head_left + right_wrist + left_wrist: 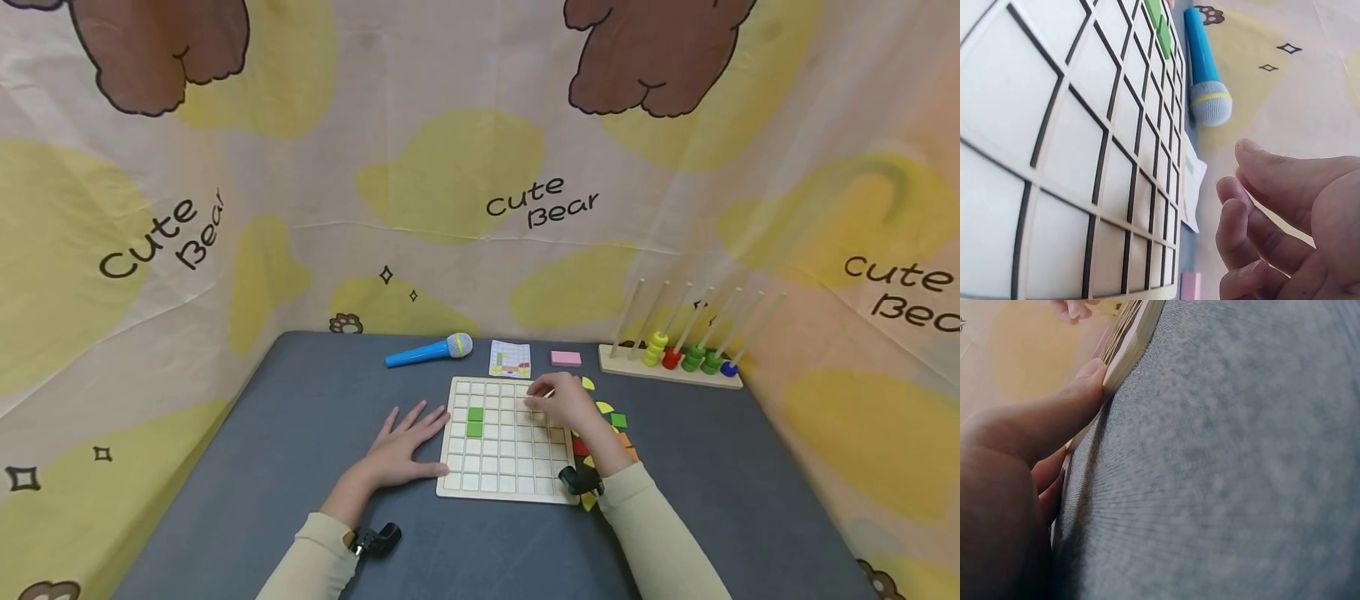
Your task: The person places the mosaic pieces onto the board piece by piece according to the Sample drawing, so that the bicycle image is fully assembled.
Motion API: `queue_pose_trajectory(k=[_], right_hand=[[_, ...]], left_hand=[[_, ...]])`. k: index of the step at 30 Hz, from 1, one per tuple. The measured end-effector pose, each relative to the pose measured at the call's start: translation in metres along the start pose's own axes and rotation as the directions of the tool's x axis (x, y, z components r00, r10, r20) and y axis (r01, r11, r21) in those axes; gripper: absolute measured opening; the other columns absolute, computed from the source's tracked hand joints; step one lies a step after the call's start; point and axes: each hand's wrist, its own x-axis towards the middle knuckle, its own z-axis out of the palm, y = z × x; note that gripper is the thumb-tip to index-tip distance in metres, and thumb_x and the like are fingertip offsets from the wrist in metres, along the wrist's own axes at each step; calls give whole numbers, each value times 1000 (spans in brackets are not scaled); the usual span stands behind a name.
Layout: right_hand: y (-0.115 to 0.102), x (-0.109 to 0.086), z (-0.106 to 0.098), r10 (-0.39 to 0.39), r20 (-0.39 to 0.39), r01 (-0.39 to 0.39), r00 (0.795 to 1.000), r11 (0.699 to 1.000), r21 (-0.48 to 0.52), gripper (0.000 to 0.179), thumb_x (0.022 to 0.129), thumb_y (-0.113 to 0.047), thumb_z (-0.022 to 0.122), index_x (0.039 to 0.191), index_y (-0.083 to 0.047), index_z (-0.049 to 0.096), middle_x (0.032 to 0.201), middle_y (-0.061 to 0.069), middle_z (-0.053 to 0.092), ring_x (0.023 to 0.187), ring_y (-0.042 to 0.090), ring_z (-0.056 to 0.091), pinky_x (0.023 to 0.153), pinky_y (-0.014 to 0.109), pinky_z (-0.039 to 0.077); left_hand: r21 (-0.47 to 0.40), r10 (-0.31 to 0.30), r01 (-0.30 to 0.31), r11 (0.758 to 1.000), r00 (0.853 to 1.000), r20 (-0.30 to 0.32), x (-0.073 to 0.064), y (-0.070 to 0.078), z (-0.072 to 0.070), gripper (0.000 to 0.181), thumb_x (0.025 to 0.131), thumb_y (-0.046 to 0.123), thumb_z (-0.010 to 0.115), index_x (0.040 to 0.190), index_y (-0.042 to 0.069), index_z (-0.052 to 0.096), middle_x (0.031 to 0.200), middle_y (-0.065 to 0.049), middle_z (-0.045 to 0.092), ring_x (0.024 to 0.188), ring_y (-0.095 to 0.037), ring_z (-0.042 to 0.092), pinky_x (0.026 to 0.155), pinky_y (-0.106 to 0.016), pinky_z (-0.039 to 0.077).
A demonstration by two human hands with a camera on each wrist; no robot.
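A square white grid board (pixel 507 457) with a pale wooden frame lies on the table. Two green square tiles (pixel 475 422) sit in it, one above the other, toward the left. My left hand (pixel 401 450) is spread on the table beside the board. Its thumb (pixel 1066 412) touches the board's edge. Over the board's upper right part hovers my right hand (pixel 562 400), fingers loosely bent. In the right wrist view a gap shows between its thumb (pixel 1291 181) and fingers, and no piece is visible there. That hand and wrist cover part of the board's right side.
Yellow, green, orange and red pieces (pixel 618 420) lie along the board's right side, partly under the right arm. Behind it are a blue toy microphone (pixel 427 351), a printed pattern card (pixel 510 359) and a pink block (pixel 566 358). A peg stand with coloured beads (pixel 671 367) stands back right.
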Motion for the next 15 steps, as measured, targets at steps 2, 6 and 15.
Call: queue_pose_trajectory(k=[2, 6, 15], right_hand=[[1, 0, -5, 9, -6, -9, 1000, 1000, 1, 9, 89, -22, 79, 93, -14, 76, 88, 0, 70, 81, 19, 62, 65, 31, 51], [7, 2, -12, 4, -22, -4, 1000, 1000, -15, 10, 89, -21, 78, 94, -13, 76, 88, 2, 70, 80, 20, 61, 64, 31, 51], [26, 8, -25, -26, -49, 23, 998, 999, -48, 12, 90, -20, 78, 94, -9, 78, 87, 3, 71, 79, 19, 61, 66, 32, 52]], left_hand=[[-6, 2, -2, 1000, 1000, -2, 0, 1, -1, 93, 86, 75, 58, 161, 32, 25, 168, 9, 22, 158, -27, 6, 123, -61, -6], [-11, 1, -1, 1000, 1000, -4, -1, 2, -2, 92, 86, 74, 59, 161, 32, 26, 168, 9, 22, 158, -27, 7, 123, -61, -6], [0, 4, -4, 1000, 1000, -17, -1, 1, 0, 93, 85, 75, 59, 161, 32, 27, 168, 9, 24, 158, -27, 8, 123, -62, -5]])
